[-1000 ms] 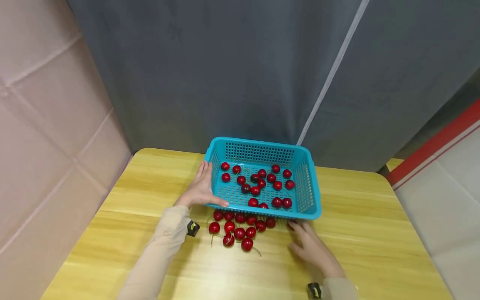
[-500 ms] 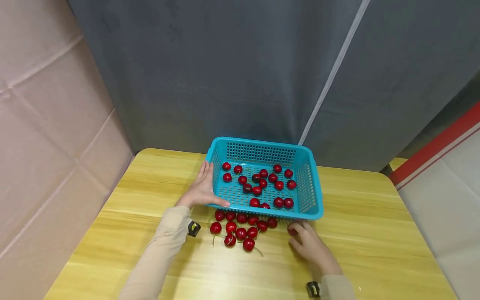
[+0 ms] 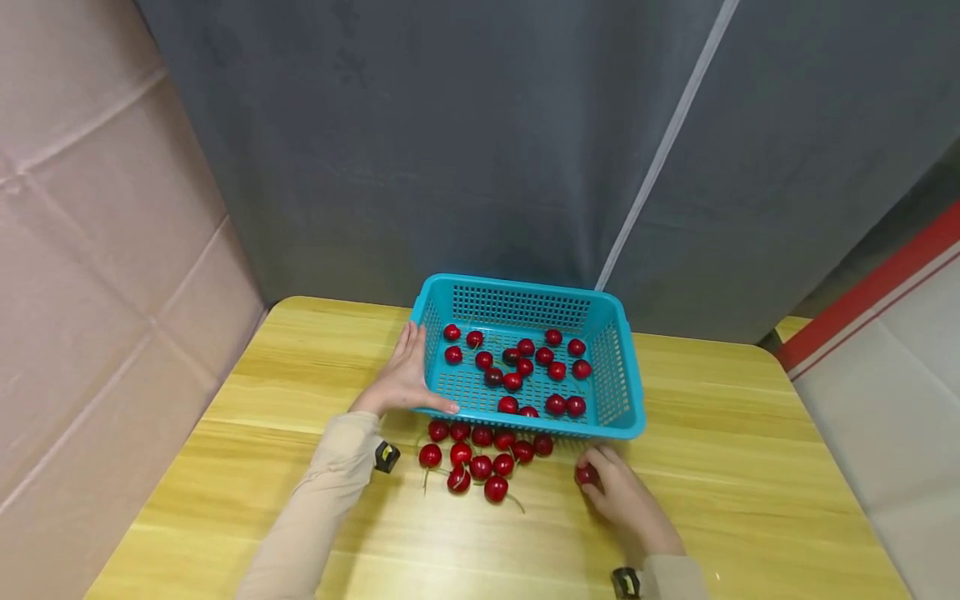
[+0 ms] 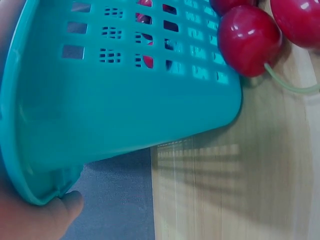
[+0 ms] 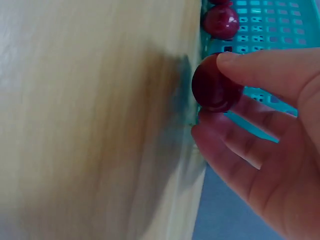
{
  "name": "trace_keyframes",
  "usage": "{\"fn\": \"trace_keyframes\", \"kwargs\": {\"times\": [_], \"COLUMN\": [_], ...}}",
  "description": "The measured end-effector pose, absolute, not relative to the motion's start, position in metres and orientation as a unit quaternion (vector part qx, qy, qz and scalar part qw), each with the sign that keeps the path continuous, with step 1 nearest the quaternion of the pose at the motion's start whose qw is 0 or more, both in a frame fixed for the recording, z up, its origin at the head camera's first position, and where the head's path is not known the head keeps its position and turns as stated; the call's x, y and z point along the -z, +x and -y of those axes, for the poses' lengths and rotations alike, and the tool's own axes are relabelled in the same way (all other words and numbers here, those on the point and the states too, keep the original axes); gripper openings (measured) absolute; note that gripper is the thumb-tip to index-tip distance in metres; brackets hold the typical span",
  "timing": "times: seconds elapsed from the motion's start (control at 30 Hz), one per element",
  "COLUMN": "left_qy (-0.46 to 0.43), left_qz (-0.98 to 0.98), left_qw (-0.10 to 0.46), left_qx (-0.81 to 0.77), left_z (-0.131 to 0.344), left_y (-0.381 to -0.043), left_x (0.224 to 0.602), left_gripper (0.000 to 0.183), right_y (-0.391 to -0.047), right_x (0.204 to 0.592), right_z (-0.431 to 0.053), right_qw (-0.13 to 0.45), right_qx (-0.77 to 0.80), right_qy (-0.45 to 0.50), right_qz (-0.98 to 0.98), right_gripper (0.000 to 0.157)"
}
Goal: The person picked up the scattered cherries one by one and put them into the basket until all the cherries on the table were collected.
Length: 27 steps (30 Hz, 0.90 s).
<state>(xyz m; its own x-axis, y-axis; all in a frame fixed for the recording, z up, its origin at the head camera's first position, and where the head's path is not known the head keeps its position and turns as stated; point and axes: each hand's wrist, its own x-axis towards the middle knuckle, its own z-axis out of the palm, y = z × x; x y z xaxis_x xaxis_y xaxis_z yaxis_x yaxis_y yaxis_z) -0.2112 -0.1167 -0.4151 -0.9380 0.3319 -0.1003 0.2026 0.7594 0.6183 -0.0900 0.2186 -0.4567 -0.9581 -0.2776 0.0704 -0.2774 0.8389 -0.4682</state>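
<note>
A blue plastic basket (image 3: 555, 427) with perforated sides stands at the back of the table, several red cherries (image 3: 512, 382) spread over its floor. My left hand (image 3: 403, 379) grips its front left corner, thumb along the front rim and fingers on the left side. In the left wrist view, the basket wall (image 4: 125, 115) is close up, with a fingertip (image 4: 74, 202) at the rim. Just before the basket's front right corner, my right hand (image 3: 626, 496) pinches a dark red cherry (image 5: 215, 85) between thumb and fingers. Several cherries (image 3: 481, 467) with stems lie in front of the basket.
The light wooden table (image 3: 750, 467) extends to both sides. A dark grey curtain (image 3: 450, 150) hangs right behind it. Pale panels stand at left and right, the right one edged by a red strip (image 3: 862, 300).
My right hand has closed on the cherry by the basket's front right corner and drawn it slightly toward me. The left hand and basket stay in place.
</note>
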Motion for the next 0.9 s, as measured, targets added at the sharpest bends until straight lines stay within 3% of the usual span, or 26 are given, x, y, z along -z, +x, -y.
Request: {"fn": "trace_keyframes", "kwargs": {"times": [0.27,0.9], "left_qy": [0.143,0.139], "left_qz": [-0.933,-0.933], "left_qw": [0.103,0.103], "left_qx": [-0.313,-0.315], "left_z": [0.117,0.116], "left_y": [-0.211,-0.212], "left_x": [0.416,0.415], "left_gripper": [0.138,0.136], "right_y": [-0.081,-0.070], "right_x": [0.440,0.346], "right_z": [-0.218,-0.217], "right_qw": [0.022,-0.072], "right_qx": [0.247,0.277], "right_qy": [-0.144,-0.358], "right_qz": [-0.958,-0.889], "right_gripper": [0.028,0.038]}}
